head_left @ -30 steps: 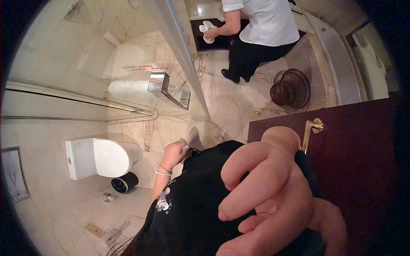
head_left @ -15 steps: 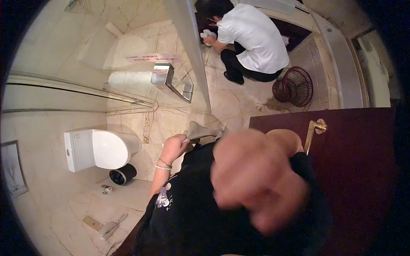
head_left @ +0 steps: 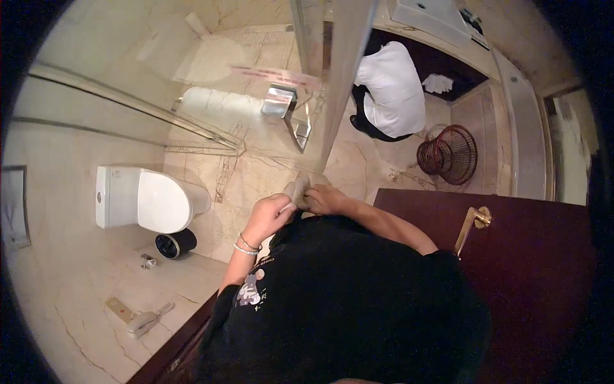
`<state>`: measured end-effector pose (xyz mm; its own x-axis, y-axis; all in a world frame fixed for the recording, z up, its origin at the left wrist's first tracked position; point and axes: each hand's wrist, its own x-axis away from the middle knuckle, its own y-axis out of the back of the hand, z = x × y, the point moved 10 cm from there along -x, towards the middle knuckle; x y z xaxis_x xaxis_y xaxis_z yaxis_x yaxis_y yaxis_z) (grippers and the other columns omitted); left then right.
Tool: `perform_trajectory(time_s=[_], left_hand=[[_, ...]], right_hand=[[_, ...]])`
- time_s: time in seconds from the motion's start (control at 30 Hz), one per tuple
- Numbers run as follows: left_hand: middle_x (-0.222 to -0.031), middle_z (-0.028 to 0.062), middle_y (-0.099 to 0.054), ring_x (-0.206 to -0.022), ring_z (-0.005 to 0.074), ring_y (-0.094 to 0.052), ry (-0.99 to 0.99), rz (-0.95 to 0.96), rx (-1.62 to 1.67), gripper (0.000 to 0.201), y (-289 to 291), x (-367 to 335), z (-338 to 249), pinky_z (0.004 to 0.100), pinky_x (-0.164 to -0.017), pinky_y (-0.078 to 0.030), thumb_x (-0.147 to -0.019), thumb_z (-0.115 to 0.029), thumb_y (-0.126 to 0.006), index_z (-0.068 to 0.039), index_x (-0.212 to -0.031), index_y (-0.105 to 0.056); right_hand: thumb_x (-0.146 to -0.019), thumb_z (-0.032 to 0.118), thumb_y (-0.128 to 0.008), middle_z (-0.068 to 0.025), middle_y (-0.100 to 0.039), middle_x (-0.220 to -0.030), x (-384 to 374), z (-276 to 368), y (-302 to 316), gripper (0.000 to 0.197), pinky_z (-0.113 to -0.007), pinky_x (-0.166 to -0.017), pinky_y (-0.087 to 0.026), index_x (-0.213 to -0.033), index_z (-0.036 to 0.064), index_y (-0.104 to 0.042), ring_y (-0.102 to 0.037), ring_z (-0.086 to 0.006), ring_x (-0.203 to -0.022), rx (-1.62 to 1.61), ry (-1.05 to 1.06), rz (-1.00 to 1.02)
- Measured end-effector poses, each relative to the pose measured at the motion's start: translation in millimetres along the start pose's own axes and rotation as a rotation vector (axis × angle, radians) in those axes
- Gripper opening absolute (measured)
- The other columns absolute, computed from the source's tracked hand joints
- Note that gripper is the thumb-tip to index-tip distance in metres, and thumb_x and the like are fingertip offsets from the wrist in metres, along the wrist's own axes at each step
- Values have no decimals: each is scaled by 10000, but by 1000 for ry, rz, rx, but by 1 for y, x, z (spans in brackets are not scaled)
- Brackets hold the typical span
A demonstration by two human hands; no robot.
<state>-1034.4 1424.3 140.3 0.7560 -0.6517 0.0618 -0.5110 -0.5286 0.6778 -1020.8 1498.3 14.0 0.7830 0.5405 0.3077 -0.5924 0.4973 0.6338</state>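
Observation:
A limp grey-beige cloth (head_left: 299, 188) hangs between my hands, in front of my black shirt; its exact kind I cannot make out. My left hand (head_left: 267, 212), with bracelets at the wrist, pinches its near left edge, fingers closed. From the other side, my right hand (head_left: 325, 199) reaches across and grips the cloth with bent fingers. The two hands are close together, and part of the cloth is hidden behind them.
A glass partition (head_left: 348, 77) stands ahead. Beyond it a person in a white shirt (head_left: 396, 93) crouches near a brown wicker basket (head_left: 455, 153). To the left are a toilet (head_left: 163, 201) and a black bin (head_left: 176, 244). A dark red door (head_left: 524, 275) stands at right.
My right hand, blurred and raised close to the camera before, has come down onto the cloth. The view has shifted, and the crouching person has turned further away.

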Motion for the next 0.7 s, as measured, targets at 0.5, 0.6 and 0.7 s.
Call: perform_trajectory(time_s=[0.5,0.6,0.7], left_hand=[[-681,127,-512,-656,314,-516,517,-491,-174,200,28,46,116,384,-573,-403,-740,-236,-540,-39,-721,-514],[-695,119,-521,-671,313,-522,698,-614,-220,200,20,73,144,400,-585,-404,-716,-252,-549,-56,-731,-514],[-675,114,-513,-675,308,-523,788,-656,-301,195,14,87,166,406,-585,-407,-706,-262,-556,-77,-733,-498]], right_hand=[[-763,129,-490,-134,-511,-675,-146,-70,22,147,-295,-591,-404,-824,-2,-519,-495,-169,-629,-204,219,-19],[-746,134,-519,-133,-527,-668,-171,-50,12,143,-302,-585,-410,-798,1,-522,-515,-183,-624,-208,271,162],[-728,177,-550,-166,-534,-643,-195,-20,3,160,-340,-554,-419,-756,20,-531,-532,-286,-584,-73,529,189]])
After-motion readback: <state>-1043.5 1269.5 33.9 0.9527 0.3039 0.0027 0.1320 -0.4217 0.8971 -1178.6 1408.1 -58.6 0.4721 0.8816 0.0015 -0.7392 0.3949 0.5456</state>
